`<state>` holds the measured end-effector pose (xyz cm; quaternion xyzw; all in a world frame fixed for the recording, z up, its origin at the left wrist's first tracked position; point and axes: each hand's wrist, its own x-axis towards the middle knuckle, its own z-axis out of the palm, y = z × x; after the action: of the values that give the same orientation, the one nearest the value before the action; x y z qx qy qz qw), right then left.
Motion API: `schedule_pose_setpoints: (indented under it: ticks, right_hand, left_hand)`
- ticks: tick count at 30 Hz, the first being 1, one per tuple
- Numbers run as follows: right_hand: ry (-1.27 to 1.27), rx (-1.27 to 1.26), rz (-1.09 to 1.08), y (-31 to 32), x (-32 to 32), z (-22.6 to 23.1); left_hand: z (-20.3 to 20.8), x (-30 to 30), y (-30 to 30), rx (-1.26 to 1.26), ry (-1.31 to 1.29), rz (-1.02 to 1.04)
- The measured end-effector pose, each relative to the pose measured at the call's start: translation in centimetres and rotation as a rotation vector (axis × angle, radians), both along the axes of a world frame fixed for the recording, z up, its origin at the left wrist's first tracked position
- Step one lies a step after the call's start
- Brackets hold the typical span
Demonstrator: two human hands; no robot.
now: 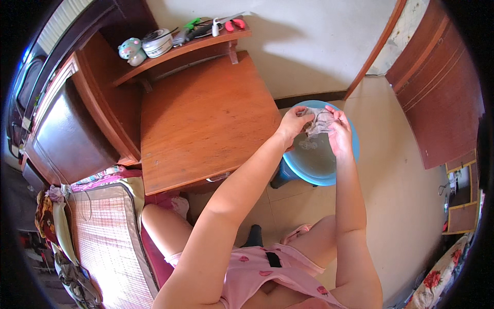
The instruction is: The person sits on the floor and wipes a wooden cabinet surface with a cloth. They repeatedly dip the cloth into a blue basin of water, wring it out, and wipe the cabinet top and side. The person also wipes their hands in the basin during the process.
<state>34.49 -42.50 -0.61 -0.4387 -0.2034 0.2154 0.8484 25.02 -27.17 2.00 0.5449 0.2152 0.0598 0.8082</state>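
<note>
Between my two hands stretches a crumpled, wet-looking grey-white cloth [321, 121], held over the far side of a round blue basin [295, 171]. My left hand [294, 124] pinches its left end with thumb and fingers. At the other end, my right hand [339, 132] grips the cloth, its fingertips pointing up and inward. Cloudy water [320, 158] with a patch of suds fills part of the basin below. Folds hide the cloth's full shape, so I cannot tell what kind of piece it is.
The basin stands on a dark blue support [284, 176], right of a wooden desk [206, 123]. A shelf [206, 41] above holds a figurine, a white container and several tools. A woven mat [105, 226] covers a bed at left; a reddish wooden panel [437, 87] rises at right.
</note>
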Motion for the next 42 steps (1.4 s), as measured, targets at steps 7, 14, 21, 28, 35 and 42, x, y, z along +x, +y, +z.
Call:
schedule_pose_setpoints:
  ticks: [7,14,21,28,35,42]
  right_hand:
    - [-0.158,-0.144,0.158,8.0,-4.3,3.2]
    - [-0.351,-0.409,0.141,16.1,-8.4,3.3]
    - [-1.364,-0.796,-0.385,17.4,-10.5,1.6]
    - [-1.339,-1.319,-0.133,21.1,-15.5,1.2]
    - [-1.164,-1.431,-0.116,26.9,-17.2,1.6]
    - [-1.311,-1.368,-0.070,32.4,-17.1,0.9]
  left_hand:
    - [1.3,-4.5,8.6,0.330,-0.150,0.195]
    - [-0.4,-9.4,18.3,0.567,-0.042,0.429]
    - [0.1,-16.4,20.4,1.252,0.214,0.273]
    - [-2.7,-23.0,22.2,1.717,0.409,0.161]
    - [-3.0,-24.7,22.4,1.746,0.463,0.099]
    - [-2.4,-24.3,21.7,1.732,0.519,0.066]
